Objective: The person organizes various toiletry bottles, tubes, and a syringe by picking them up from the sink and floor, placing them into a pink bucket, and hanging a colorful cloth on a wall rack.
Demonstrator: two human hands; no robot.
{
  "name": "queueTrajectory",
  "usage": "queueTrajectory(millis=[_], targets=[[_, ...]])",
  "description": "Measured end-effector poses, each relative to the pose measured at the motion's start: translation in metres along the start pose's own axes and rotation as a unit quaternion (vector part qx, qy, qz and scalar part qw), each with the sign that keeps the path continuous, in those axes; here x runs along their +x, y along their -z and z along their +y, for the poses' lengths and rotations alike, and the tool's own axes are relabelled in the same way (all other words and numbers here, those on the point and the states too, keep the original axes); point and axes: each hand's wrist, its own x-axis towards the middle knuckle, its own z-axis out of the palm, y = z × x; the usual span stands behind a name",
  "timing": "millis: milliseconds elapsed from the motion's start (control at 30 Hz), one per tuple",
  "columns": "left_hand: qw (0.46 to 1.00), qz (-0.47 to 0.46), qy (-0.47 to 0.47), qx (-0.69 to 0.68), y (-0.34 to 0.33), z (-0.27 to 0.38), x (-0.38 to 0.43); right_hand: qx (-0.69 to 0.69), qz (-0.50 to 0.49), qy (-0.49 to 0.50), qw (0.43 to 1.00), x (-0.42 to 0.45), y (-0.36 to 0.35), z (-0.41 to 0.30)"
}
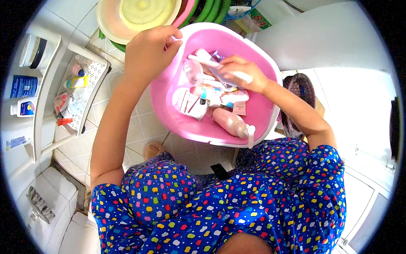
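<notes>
Before me is a pink plastic basin with a white rim (276,74), holding several toiletries. My left hand (152,52) is at the basin's upper left rim, thumb and forefinger bent towards each other; whether it grips the rim I cannot tell. My right hand (242,73) reaches into the basin, its fingers around a whitish item that I cannot name exactly. Left of it lies a clear plastic cup (192,73). Below are white tubes (235,96) and a small white packet (196,109). A pink pump bottle (230,122) lies tilted against the near right wall.
A yellowish basin (109,19) stands beyond the left hand, near a coiled green hose (211,11). White shelves (47,79) with bottles and tubes stand left. A scrubbing brush (41,204) lies lower left. A white appliance or cabinet (320,35) bounds the upper right.
</notes>
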Motion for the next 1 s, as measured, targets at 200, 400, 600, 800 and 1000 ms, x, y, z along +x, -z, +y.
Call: queueTrajectory(millis=[200, 400, 600, 800, 1000], targets=[[1.0, -0.004, 0.021, -0.014, -0.007, 0.0, 0.003, 0.288, 0.173, -0.197, 0.921, 0.0, 0.051, -0.006], [0.998, -0.025, 0.027, -0.047, -0.017, -0.004, -0.005, -0.004, 0.141, -0.136, 0.981, 0.018, 0.073, -0.031], [0.991, -0.058, -0.082, -0.085, -0.025, 0.018, -0.008, -0.104, 0.106, -0.122, 0.981, 0.019, 0.051, -0.049], [0.99, -0.073, -0.107, -0.059, -0.026, 0.026, -0.017, -0.098, 0.105, -0.104, 0.984, 0.038, 0.05, -0.063], [0.985, 0.043, -0.145, -0.088, -0.028, 0.055, -0.018, 0.2, 0.145, -0.098, 0.964, 0.044, 0.07, -0.095]])
